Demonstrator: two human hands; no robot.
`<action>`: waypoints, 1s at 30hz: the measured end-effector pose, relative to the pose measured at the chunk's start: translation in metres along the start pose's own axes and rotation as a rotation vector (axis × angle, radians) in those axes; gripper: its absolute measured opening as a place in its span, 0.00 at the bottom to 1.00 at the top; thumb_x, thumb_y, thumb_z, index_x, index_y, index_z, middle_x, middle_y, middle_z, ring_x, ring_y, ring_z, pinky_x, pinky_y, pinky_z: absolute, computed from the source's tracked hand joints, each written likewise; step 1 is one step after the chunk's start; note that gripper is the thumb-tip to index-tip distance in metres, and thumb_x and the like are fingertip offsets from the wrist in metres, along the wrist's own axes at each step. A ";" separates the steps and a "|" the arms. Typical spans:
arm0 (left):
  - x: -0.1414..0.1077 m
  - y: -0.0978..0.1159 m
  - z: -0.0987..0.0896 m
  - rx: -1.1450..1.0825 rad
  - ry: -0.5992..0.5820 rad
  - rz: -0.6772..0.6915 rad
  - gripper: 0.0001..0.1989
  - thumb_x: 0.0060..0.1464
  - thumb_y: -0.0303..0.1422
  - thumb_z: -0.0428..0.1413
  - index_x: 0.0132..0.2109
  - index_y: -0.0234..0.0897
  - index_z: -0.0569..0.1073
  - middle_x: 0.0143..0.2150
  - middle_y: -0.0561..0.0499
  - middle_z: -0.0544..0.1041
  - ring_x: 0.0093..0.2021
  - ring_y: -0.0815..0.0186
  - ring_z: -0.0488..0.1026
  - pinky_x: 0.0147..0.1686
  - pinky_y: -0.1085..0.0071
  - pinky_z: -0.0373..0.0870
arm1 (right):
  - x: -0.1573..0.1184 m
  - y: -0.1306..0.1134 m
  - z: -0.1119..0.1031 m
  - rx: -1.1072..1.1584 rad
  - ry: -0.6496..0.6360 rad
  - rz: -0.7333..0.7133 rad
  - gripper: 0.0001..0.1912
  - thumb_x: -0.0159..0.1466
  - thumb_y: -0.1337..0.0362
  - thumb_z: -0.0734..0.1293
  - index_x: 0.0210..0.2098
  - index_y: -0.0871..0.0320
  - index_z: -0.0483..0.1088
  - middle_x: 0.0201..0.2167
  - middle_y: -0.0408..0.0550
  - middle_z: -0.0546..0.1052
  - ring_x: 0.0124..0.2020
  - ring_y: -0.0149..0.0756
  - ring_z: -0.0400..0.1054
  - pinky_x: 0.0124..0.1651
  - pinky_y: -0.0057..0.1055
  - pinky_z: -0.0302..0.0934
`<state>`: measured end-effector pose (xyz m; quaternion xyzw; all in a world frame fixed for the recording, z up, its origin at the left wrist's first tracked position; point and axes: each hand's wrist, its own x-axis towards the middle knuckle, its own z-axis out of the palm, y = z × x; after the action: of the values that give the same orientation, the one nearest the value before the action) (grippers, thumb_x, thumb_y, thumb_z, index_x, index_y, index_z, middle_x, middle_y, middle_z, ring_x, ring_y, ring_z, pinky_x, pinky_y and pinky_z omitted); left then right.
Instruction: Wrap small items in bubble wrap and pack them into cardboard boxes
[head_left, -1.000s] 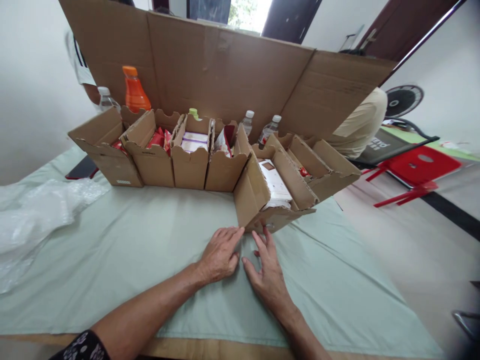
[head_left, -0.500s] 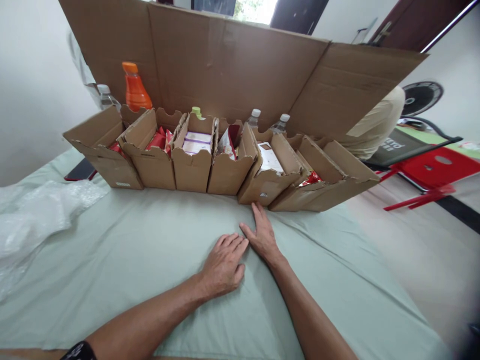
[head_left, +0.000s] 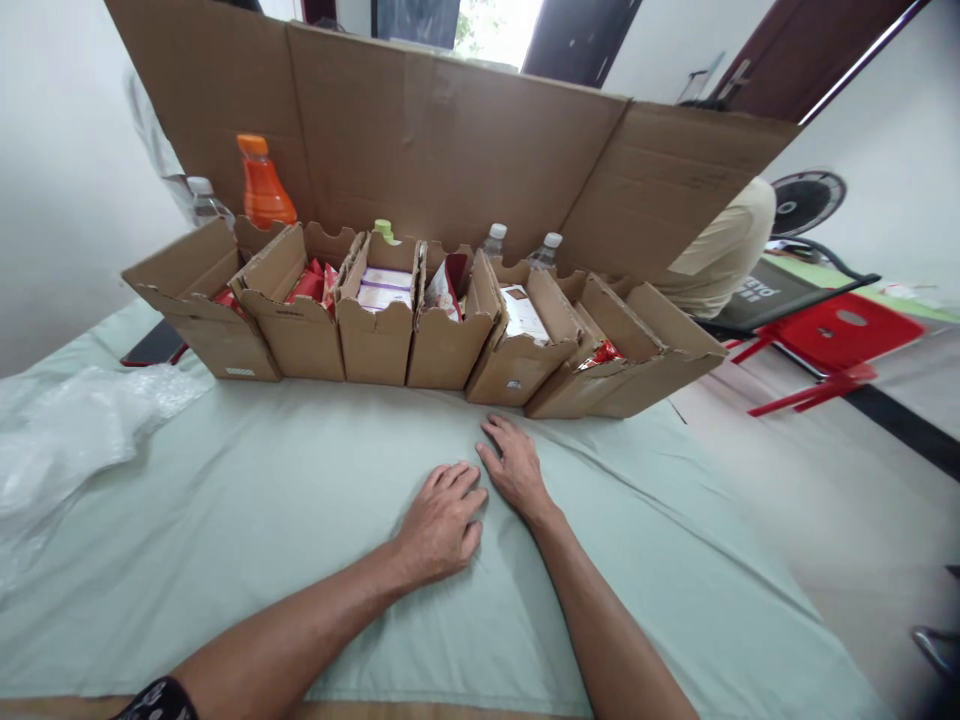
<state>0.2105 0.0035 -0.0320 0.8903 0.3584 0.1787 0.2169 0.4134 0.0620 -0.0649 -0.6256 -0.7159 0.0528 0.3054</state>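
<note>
My left hand (head_left: pixel 440 520) lies palm down on the pale green cloth (head_left: pixel 300 480), fingers stretched out and holding nothing. Just right of it and farther forward, my right hand (head_left: pixel 514 465) rests on the cloth too, thumb apart from the fingers. Its fingertips are close in front of a cardboard bin (head_left: pixel 499 375) holding a white packet (head_left: pixel 523 315). That bin stands in a row of several open ones. Others hold red packets (head_left: pixel 306 283), purple-and-white boxes (head_left: pixel 385 288), a red-and-white pouch (head_left: pixel 448 287) and a shiny red packet (head_left: pixel 602 353).
Behind the bins stand an orange bottle (head_left: pixel 264 190), clear bottles with white caps (head_left: pixel 495 240) and a tall cardboard panel (head_left: pixel 450 130). Bubble wrap (head_left: pixel 82 420) lies at left beside a dark flat object (head_left: pixel 154 343). A red stool (head_left: pixel 840 330) and a fan (head_left: pixel 808 208) are at right.
My right hand has drawn back slightly from the bin's base, its fingers less extended. My left hand stays on the cloth. The whole view has shifted a little.
</note>
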 end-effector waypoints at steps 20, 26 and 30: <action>0.004 -0.010 0.004 -0.058 0.065 0.028 0.14 0.56 0.29 0.57 0.50 0.36 0.77 0.63 0.39 0.74 0.67 0.48 0.66 0.68 0.46 0.61 | 0.157 -0.138 -0.055 -0.185 -0.015 0.050 0.18 0.65 0.68 0.61 0.50 0.58 0.76 0.33 0.51 0.82 0.39 0.46 0.76 0.45 0.35 0.66; -0.010 0.017 -0.009 -0.008 0.087 0.270 0.06 0.58 0.28 0.55 0.42 0.37 0.75 0.44 0.43 0.81 0.50 0.54 0.76 0.55 0.55 0.71 | 0.083 -0.149 -0.072 -0.141 0.005 0.037 0.11 0.65 0.65 0.61 0.40 0.53 0.75 0.28 0.47 0.81 0.32 0.44 0.76 0.37 0.33 0.62; -0.051 0.059 -0.024 -0.005 0.009 0.564 0.05 0.60 0.31 0.54 0.36 0.38 0.73 0.34 0.47 0.80 0.35 0.61 0.76 0.40 0.62 0.71 | -0.004 -0.148 -0.112 0.043 -0.042 -0.014 0.10 0.65 0.62 0.61 0.38 0.51 0.75 0.27 0.43 0.82 0.27 0.39 0.75 0.32 0.31 0.64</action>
<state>0.1977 -0.0648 0.0105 0.9535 0.0972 0.2368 0.1593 0.3417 -0.0076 0.0913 -0.6127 -0.7252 0.0792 0.3041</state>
